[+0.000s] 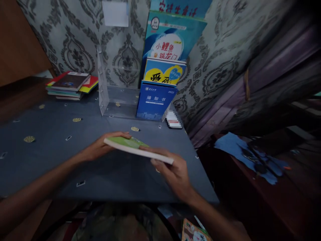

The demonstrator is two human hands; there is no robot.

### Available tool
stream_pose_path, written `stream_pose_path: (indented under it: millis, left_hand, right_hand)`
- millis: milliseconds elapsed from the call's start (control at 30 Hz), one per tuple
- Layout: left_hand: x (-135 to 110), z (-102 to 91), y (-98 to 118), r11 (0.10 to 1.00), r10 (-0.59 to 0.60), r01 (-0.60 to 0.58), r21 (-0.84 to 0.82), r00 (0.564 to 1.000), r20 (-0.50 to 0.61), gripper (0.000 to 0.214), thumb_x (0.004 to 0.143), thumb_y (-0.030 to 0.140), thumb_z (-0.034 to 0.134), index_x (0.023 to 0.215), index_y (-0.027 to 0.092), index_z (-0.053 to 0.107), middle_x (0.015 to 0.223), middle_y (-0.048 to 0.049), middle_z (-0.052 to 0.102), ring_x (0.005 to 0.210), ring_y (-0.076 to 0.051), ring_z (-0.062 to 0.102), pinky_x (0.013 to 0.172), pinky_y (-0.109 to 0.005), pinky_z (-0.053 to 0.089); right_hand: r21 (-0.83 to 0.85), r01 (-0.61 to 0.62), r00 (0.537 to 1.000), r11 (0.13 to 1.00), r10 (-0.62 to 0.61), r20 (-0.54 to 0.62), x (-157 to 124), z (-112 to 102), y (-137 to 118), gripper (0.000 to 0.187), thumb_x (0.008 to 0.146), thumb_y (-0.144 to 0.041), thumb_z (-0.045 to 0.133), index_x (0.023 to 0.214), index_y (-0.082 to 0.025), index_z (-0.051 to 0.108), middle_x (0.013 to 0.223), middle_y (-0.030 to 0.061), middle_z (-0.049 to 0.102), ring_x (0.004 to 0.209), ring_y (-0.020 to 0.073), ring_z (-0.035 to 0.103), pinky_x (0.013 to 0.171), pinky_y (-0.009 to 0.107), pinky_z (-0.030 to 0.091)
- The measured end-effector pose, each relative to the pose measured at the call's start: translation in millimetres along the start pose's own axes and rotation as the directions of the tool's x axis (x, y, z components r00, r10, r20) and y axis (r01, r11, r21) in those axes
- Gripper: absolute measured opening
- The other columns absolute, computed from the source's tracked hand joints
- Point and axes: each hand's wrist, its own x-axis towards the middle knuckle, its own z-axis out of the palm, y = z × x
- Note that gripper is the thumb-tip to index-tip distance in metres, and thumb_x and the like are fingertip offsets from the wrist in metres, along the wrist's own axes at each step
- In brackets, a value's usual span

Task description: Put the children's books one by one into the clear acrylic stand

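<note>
A green-covered book [122, 142] with white page edges is held above the table, tilted down toward the right. My left hand [102, 144] grips its left end, with fingers reaching along the far edge. At its right end my right hand [174, 172] is closed on it, thumb below and fingers over the cover. Beyond the book stands a clear acrylic rack [120, 112]. Its right side carries several upright books, among them a blue booklet [155, 103] in front, a yellow-and-blue book [163, 72] and a teal book [173, 33].
A stack of books [71, 83] lies at the back left of the patterned tablecloth [50, 134]. Beside the rack's right foot is a small blurred-out item [174, 119]. A purple curtain [225, 100] hangs at right, over a dark red surface with a blue cloth [233, 147].
</note>
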Motion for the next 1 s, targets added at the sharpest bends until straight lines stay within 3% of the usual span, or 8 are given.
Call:
stream_pose_path:
  millis: [100, 200, 400, 600, 733, 833, 933, 1000]
  left_hand:
    - [19.6, 9.6, 1.7, 0.98, -0.091, 0.066, -0.189, 0.988, -0.123, 0.039, 0.09, 0.05, 0.061, 0.109, 0.018, 0.072, 0.106, -0.008, 0.074, 0.098, -0.025, 0.069, 0.092, -0.04, 0.055]
    - [37.6, 16.1, 3.5, 0.934, -0.125, 0.045, -0.355, 0.97, -0.206, 0.047, 0.084, 0.059, 0.065, 0.103, 0.016, 0.071, 0.097, -0.0066, 0.073, 0.083, -0.019, 0.066, 0.074, -0.031, 0.058]
    - [52.1, 22.0, 15.2, 0.854, -0.286, 0.123, -0.506, 0.922, -0.26, 0.063, 0.072, 0.076, 0.07, 0.08, 0.014, 0.067, 0.066, -0.0005, 0.06, 0.049, -0.007, 0.043, 0.036, -0.015, 0.028]
    - [48.7, 18.7, -7.4, 0.736, -0.488, 0.327, -0.593, 0.863, -0.13, 0.063, 0.063, 0.074, 0.077, 0.07, 0.014, 0.059, 0.055, 0.004, 0.048, 0.041, -0.003, 0.029, 0.035, -0.016, 0.015]
    - [43.4, 5.5, -30.1, 0.804, -0.538, 0.489, -0.338, 0.841, -0.062, 0.057, 0.074, 0.074, 0.062, 0.069, 0.018, 0.056, 0.049, 0.0058, 0.042, 0.038, -0.007, 0.03, 0.035, -0.019, 0.023]
    - [40.3, -4.1, -31.5, 0.875, -0.448, 0.466, 0.129, 0.882, -0.145, 0.041, 0.088, 0.058, 0.055, 0.077, 0.019, 0.057, 0.057, 0.0023, 0.052, 0.048, -0.014, 0.049, 0.045, -0.023, 0.036]
    - [38.2, -5.9, -22.3, 0.665, -0.329, 0.423, 0.616, 0.906, -0.267, 0.024, 0.093, 0.04, 0.055, 0.102, 0.019, 0.061, 0.08, -0.0053, 0.067, 0.074, -0.023, 0.064, 0.063, -0.029, 0.045]
    - [37.2, -1.9, -16.6, 0.555, -0.269, 0.381, 0.739, 0.923, -0.274, 0.024, 0.095, 0.036, 0.053, 0.112, 0.02, 0.06, 0.098, -0.009, 0.07, 0.088, -0.027, 0.066, 0.072, -0.033, 0.048]
  right_hand:
    - [0.099, -0.035, 0.976, 0.995, 0.055, -0.208, 19.1, -3.9, 7.3, 0.026, 0.093, -0.044, 0.066, 0.107, -0.026, 0.076, 0.1, 0.0017, 0.079, 0.095, 0.0225, 0.074, 0.086, 0.037, 0.061]
    - [0.232, -0.03, 0.95, 0.972, 0.099, -0.296, 37.7, -7.7, 20.6, 0.03, 0.092, -0.047, 0.066, 0.11, -0.024, 0.073, 0.106, 0.0024, 0.078, 0.1, 0.0225, 0.072, 0.089, 0.039, 0.059]
    - [0.478, -0.043, 0.933, 0.877, 0.206, -0.294, 69.4, -9.7, 41.2, 0.039, 0.086, -0.053, 0.07, 0.11, -0.022, 0.068, 0.111, 0.0058, 0.077, 0.105, 0.0248, 0.071, 0.09, 0.041, 0.06]
    - [0.621, -0.215, 0.903, 0.754, 0.395, -0.168, 78.2, 3.0, 77.9, 0.045, 0.073, -0.052, 0.08, 0.103, -0.019, 0.068, 0.097, 0.006, 0.079, 0.09, 0.0249, 0.074, 0.08, 0.039, 0.061]
    - [0.464, -0.285, 0.878, 0.838, 0.423, -0.224, 70.7, 8.2, 115.6, 0.04, 0.073, -0.043, 0.077, 0.101, -0.018, 0.065, 0.087, 0.004, 0.076, 0.08, 0.0229, 0.071, 0.077, 0.038, 0.058]
    - [0.109, -0.357, 0.869, 0.928, 0.372, -0.325, 67.0, 2.7, 133.3, 0.037, 0.075, -0.029, 0.07, 0.109, -0.017, 0.063, 0.089, 0.0054, 0.074, 0.082, 0.025, 0.07, 0.08, 0.043, 0.057]
    - [-0.317, -0.259, 0.94, 0.912, 0.162, -0.301, 66.5, -0.3, 132.5, 0.037, 0.079, -0.022, 0.063, 0.115, -0.018, 0.064, 0.111, 0.0126, 0.072, 0.106, 0.0312, 0.065, 0.099, 0.054, 0.05]
    - [-0.477, -0.09, 0.988, 0.874, 0.018, -0.153, 67.8, 6.3, 124.3, 0.035, 0.088, -0.021, 0.055, 0.122, -0.019, 0.064, 0.125, 0.0142, 0.069, 0.122, 0.0315, 0.059, 0.108, 0.056, 0.044]
